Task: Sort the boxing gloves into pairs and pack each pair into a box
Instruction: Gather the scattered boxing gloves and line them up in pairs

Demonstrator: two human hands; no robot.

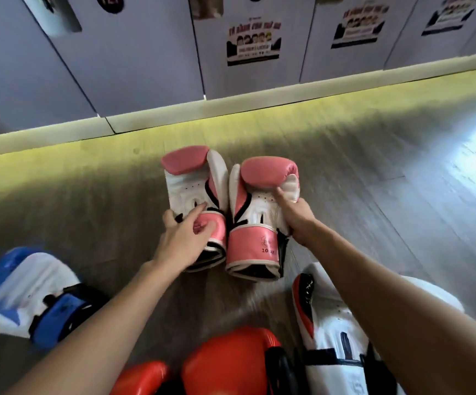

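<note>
The pink glove point(255, 240) on the right bears a small round logo and a blurred size mark beginning "10" on its cuff. On the locker doors point(145, 52), the posters point(253, 48) have yellow headlines too blurred to read, and a black sticker point(110, 2) shows cut-off digits.

grey wood-grain floor point(373, 172), pale lockers point(151, 58) bearing posters point(253, 45), yellow-lit baseboard point(231, 106)
</note>
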